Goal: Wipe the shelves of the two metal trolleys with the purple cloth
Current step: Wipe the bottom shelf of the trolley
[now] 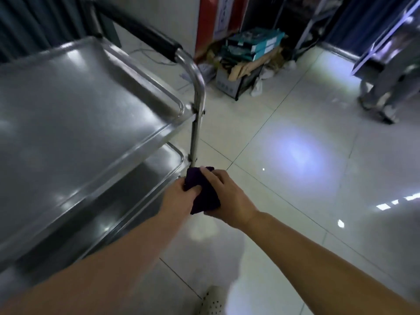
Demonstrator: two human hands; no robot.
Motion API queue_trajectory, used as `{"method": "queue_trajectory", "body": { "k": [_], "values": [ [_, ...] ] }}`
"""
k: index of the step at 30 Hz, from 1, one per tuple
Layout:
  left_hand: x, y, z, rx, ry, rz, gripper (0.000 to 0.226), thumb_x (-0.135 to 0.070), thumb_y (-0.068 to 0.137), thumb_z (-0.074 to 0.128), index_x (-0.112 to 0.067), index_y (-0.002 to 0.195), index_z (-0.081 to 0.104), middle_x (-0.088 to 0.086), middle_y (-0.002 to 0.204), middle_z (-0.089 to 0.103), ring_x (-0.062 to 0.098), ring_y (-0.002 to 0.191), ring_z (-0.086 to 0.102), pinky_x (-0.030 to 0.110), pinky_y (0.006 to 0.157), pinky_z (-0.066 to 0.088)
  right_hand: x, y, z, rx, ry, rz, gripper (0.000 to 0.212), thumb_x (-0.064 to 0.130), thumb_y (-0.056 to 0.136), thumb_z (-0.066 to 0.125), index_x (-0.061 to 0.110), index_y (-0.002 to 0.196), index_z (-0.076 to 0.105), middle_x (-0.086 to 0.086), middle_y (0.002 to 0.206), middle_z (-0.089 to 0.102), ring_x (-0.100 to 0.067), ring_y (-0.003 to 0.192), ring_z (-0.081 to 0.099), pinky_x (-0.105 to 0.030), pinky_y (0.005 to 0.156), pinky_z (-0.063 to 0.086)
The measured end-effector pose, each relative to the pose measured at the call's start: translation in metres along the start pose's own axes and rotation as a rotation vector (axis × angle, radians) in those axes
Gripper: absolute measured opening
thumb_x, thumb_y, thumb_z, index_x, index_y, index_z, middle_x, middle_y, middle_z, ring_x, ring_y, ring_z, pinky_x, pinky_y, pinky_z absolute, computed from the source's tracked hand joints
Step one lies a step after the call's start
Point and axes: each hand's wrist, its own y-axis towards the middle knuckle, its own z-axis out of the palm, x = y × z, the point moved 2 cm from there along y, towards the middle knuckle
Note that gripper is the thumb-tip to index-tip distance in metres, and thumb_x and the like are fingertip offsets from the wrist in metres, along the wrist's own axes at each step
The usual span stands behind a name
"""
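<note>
A metal trolley [91,114] fills the left of the head view, its shiny top shelf above a lower shelf [136,192]. The folded purple cloth [205,194] is held between both hands just off the lower shelf's near right corner, by the trolley's upright post [195,137]. My left hand [179,196] grips the cloth's left edge with its thumb over the fabric. My right hand [227,198] holds the cloth from the right, fingers lying over its top. A second trolley is not visible.
The trolley's black-padded handle [154,39] rises at the back. A pile of boxes and bags [250,60] sits on the tiled floor behind it. Another person's legs [386,87] stand at the far right. My shoe [211,301] shows at the bottom.
</note>
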Motion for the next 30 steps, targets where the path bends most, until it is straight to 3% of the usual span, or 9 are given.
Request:
{"method": "queue_trajectory", "body": {
  "k": [3, 5, 9, 13, 15, 18, 24, 27, 30],
  "values": [
    [-0.054, -0.023, -0.006, -0.06, 0.027, 0.058, 0.017, -0.008, 0.091, 0.055, -0.021, 0.101, 0.058, -0.004, 0.085, 0.064, 0.01, 0.079, 0.062, 0.022, 0.065, 0.053, 0.028, -0.004, -0.054, -0.011, 0.212, 0.16, 0.11, 0.037, 0.071, 0.082, 0.04, 0.15, 0.005, 0.014, 0.143, 0.022, -0.012, 0.119, 0.046, -0.024, 0.099, 0.044],
    [-0.086, -0.036, -0.007, -0.061, 0.022, 0.056, 0.022, -0.011, 0.092, 0.055, -0.018, 0.113, 0.058, 0.0, 0.094, 0.066, 0.017, 0.087, 0.065, 0.037, 0.079, 0.056, 0.043, -0.004, -0.081, -0.074, 0.364, 0.224, 0.115, 0.04, 0.065, 0.085, 0.038, 0.15, 0.007, 0.019, 0.14, 0.023, -0.009, 0.12, 0.045, -0.028, 0.1, 0.046],
    [-0.145, -0.057, -0.006, -0.104, 0.023, 0.122, 0.024, -0.011, 0.092, 0.054, -0.025, 0.112, 0.056, 0.0, 0.101, 0.066, 0.02, 0.095, 0.063, 0.043, 0.088, 0.053, 0.059, -0.001, -0.132, -0.163, 0.682, 0.283, 0.113, 0.038, 0.061, 0.084, 0.03, 0.15, 0.016, 0.014, 0.137, 0.037, -0.007, 0.12, 0.047, -0.026, 0.097, 0.048],
    [-0.187, -0.072, -0.003, -0.141, -0.064, 0.149, 0.026, -0.004, 0.093, 0.053, -0.028, 0.1, 0.054, -0.003, 0.094, 0.065, 0.013, 0.085, 0.062, 0.023, 0.065, 0.049, 0.066, 0.009, -0.185, -0.25, 0.678, 0.269, 0.068, 0.02, 0.077, 0.077, 0.029, 0.135, 0.042, 0.009, 0.114, 0.059, -0.006, 0.1, 0.058, -0.017, 0.079, 0.048],
    [-0.204, -0.079, 0.001, -0.152, -0.102, 0.166, 0.031, -0.001, 0.092, 0.053, -0.032, 0.094, 0.055, 0.0, 0.097, 0.066, 0.016, 0.088, 0.063, 0.025, 0.067, 0.049, 0.07, 0.012, -0.207, -0.29, 0.683, 0.257, 0.054, 0.017, 0.077, 0.077, 0.029, 0.122, 0.05, 0.008, 0.101, 0.062, -0.008, 0.09, 0.061, -0.02, 0.071, 0.053],
    [-0.222, -0.088, 0.007, -0.175, -0.128, 0.205, 0.037, 0.001, 0.09, 0.054, -0.036, 0.09, 0.056, -0.005, 0.091, 0.067, 0.014, 0.089, 0.063, 0.022, 0.067, 0.047, 0.075, 0.016, -0.232, -0.273, 0.754, 0.256, 0.049, 0.015, 0.078, 0.077, 0.024, 0.119, 0.052, 0.001, 0.095, 0.061, -0.007, 0.081, 0.061, -0.013, 0.056, 0.05],
    [-0.24, -0.09, 0.017, -0.207, -0.224, 0.22, 0.033, 0.001, 0.09, 0.054, -0.032, 0.089, 0.057, -0.001, 0.092, 0.067, 0.014, 0.088, 0.063, 0.025, 0.068, 0.049, 0.074, 0.026, -0.259, -0.436, 0.693, 0.217, 0.031, 0.009, 0.075, 0.076, 0.022, 0.093, 0.055, 0.003, 0.098, 0.056, -0.009, 0.086, 0.055, -0.012, 0.056, 0.047],
    [-0.247, -0.082, 0.02, -0.24, -0.277, 0.223, 0.034, 0.001, 0.089, 0.055, -0.033, 0.091, 0.058, -0.005, 0.091, 0.068, 0.013, 0.088, 0.064, 0.021, 0.065, 0.048, 0.071, 0.039, -0.266, -0.474, 0.6, 0.181, 0.028, 0.01, 0.076, 0.073, 0.027, 0.082, 0.052, 0.01, 0.091, 0.056, -0.009, 0.088, 0.055, -0.019, 0.071, 0.047],
    [-0.256, -0.069, 0.022, -0.251, -0.367, 0.208, 0.033, 0.001, 0.087, 0.056, -0.028, 0.101, 0.061, 0.001, 0.099, 0.069, 0.019, 0.094, 0.065, 0.029, 0.075, 0.052, 0.07, 0.056, -0.273, -0.398, 0.624, 0.197, 0.021, 0.011, 0.084, 0.064, 0.028, 0.083, 0.052, 0.008, 0.085, 0.061, -0.013, 0.082, 0.06, -0.043, 0.069, 0.057]
  ]
}}
